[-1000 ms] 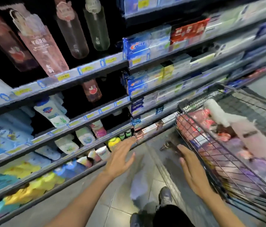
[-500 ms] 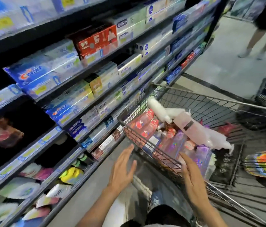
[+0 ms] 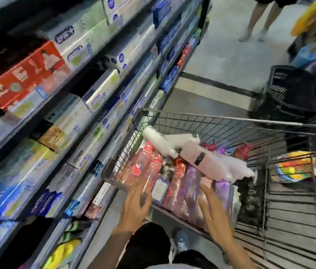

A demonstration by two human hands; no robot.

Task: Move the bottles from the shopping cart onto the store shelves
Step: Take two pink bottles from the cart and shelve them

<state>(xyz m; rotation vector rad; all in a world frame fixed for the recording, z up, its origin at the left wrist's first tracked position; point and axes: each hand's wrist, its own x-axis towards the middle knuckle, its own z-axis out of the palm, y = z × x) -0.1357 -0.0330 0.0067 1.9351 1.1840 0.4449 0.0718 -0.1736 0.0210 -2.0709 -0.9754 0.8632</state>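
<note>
Both hands have swung from the shelf side to the shopping cart [image 3: 231, 121] within 1 second. Her left hand [image 3: 135, 202] now reaches over the near rim, fingers spread and loose, holding nothing, just above the red-capped bottles [image 3: 145, 171]. Her right hand [image 3: 214, 212] hovers released beside the purple bottles [image 3: 222, 189]. White pump bottles [image 3: 211, 162] lie on top of the pile. I judge a fresh pick-up is starting; the store shelves [image 3: 99, 90] wait at left.
</note>
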